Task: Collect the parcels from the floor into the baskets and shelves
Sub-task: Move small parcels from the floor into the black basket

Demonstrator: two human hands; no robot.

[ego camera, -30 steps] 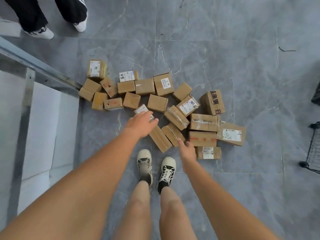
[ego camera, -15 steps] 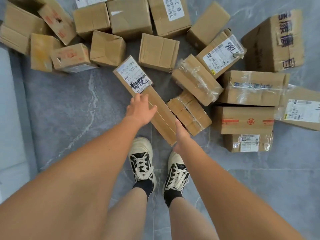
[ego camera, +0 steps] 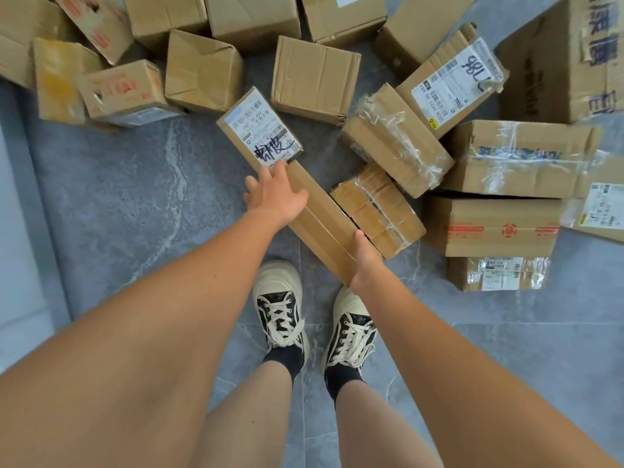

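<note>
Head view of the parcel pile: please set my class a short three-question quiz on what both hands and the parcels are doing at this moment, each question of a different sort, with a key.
1. True or false: the left hand rests on the long parcel just below its white label.
2. Which parcel lies right beside the long parcel's near end? A) the tape-wrapped parcel; B) the parcel marked 786; C) the parcel with red print.
3. Fill in: the right hand is at the long parcel's ____ end, closest to the shoes.

Key: 1 true; 2 A; 3 near.
</note>
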